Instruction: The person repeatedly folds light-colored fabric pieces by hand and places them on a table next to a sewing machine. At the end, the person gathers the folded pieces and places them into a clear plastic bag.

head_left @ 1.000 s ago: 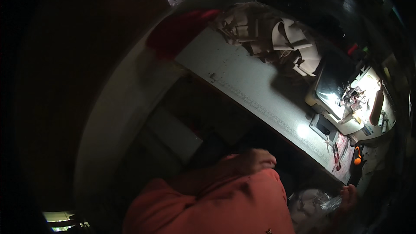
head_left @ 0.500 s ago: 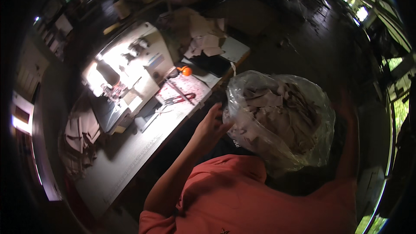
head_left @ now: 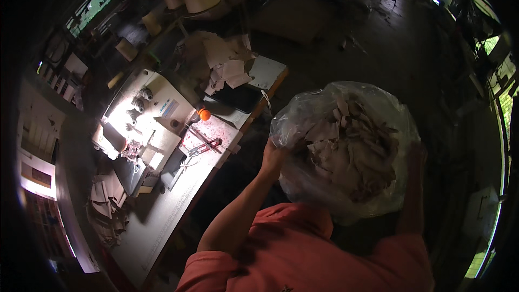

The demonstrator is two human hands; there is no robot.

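The left hand (head_left: 273,154) pinches the gathered film at the nine o'clock side of a clear plastic bag (head_left: 346,151) stuffed with pale fabric scraps; the right hand (head_left: 415,154) presses flat against its three o'clock side, fingers mostly hidden, so I cannot tell how firmly it grips. The bag hangs in front of the chest, above the floor (head_left: 378,43), apart from the table (head_left: 178,200). The thin film looks stretched by its load; a pinch that slips or tears could spill scraps downward. At nine o'clock the long table carries a white sewing machine (head_left: 143,124), red-handled scissors (head_left: 205,146), an orange knob (head_left: 204,114) and more cut pieces (head_left: 224,62). The room is dim, daylight entering at the rim windows.
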